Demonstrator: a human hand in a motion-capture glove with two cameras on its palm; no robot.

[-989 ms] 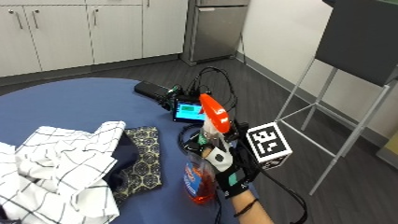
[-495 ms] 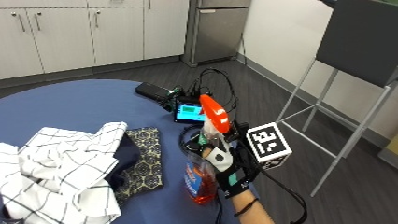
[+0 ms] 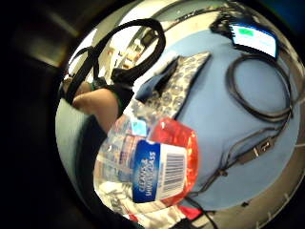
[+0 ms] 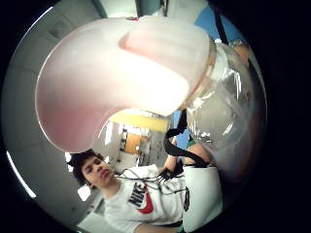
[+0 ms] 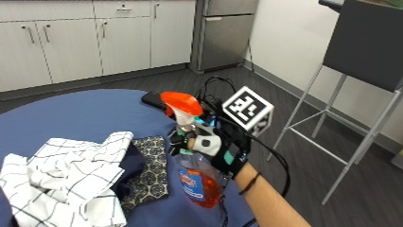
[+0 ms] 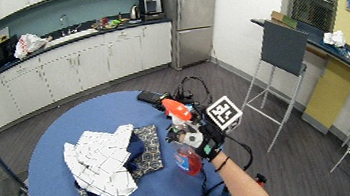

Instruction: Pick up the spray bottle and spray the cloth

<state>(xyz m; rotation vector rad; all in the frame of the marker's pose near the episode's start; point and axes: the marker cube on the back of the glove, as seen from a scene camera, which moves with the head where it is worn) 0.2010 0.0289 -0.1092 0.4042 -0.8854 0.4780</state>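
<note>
A clear spray bottle point(image 5: 200, 182) of orange liquid with an orange trigger head stands nearly upright near the right edge of the blue table point(image 5: 94, 113). My gloved right hand point(image 5: 214, 146) grips its neck, fingers curled round below the trigger. The nozzle points left toward the cloths. A white checked cloth point(image 5: 63, 175) lies crumpled at the left, beside a dark patterned cloth point(image 5: 148, 170) and over a navy one. The wide outside view shows the bottle point(image 6: 185, 152), hand point(image 6: 204, 140) and checked cloth point(image 6: 105, 159). The bottle's label point(image 3: 159, 169) fills the little finger side view. I cannot tell whether its base touches the table.
Black cables point(image 3: 259, 95) and a small device with a lit screen point(image 3: 255, 38) lie on the table behind the hand. A black phone-like object point(image 5: 152, 99) sits at the far edge. A dark-seated stool point(image 5: 359, 56) stands on the floor to the right.
The hand has shifted left and a little up with the bottle, bringing the orange head closer to the cloths. The cloths have not moved.
</note>
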